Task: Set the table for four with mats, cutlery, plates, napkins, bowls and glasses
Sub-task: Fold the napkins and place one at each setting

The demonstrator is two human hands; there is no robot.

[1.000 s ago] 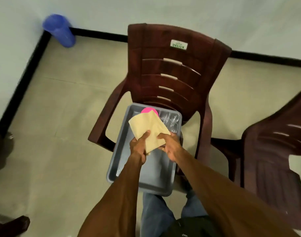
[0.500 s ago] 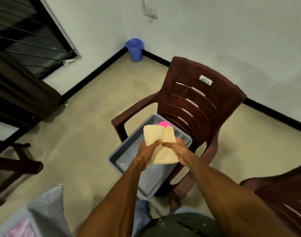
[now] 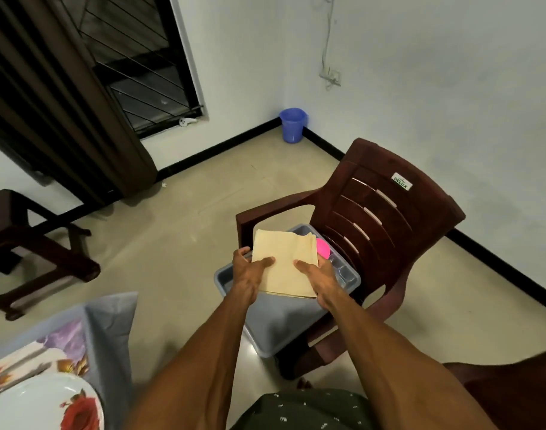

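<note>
Head-worn camera looks steeply down, close over the chair [image 3: 374, 218].

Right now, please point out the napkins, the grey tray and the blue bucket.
napkins [image 3: 285, 259]: head view, middle of the top sheet.
grey tray [image 3: 277, 332]: head view, bare floor near the front.
blue bucket [image 3: 292, 125]: head view, side wall.

Dim, flat indoor light with a cool cast; the dark barred window [image 3: 147, 66] adds none, and the source is not in view. Soft shadows under the brown plastic armchair [image 3: 368, 221], faint glare on the beige tiled floor [image 3: 184, 231] below the grey plastic tray [image 3: 274, 330]. Wide-angle bending at edges, forearms slightly soft, overall mild compression blur.
</note>
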